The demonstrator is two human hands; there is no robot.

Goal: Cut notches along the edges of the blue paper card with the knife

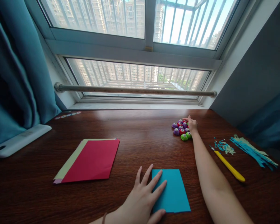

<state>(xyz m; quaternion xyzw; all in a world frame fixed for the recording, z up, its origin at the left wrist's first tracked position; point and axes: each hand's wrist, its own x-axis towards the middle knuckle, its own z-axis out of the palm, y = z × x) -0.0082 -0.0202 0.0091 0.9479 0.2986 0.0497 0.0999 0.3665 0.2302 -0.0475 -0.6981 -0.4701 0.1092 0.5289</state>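
Observation:
My left hand (146, 193) lies flat with spread fingers over the left part of a blue square sheet of paper (174, 193), pressing on it. My right hand (192, 124) reaches far out to a cluster of small purple, red and green figures with big white eyes (182, 131). One finger stretches left over the back of the cluster; the other fingers are mostly hidden, and nothing shows held in this hand. Two green figures (185, 136) sit at the front of the group.
Left on the brown table (135, 149) lies a stack of red and pale green paper (91, 160). Right of my right forearm are a yellow-handled craft knife (231, 166), small paper bits (224, 147) and blue and green strips (252, 151). A white device (21, 141) rests by the curtain.

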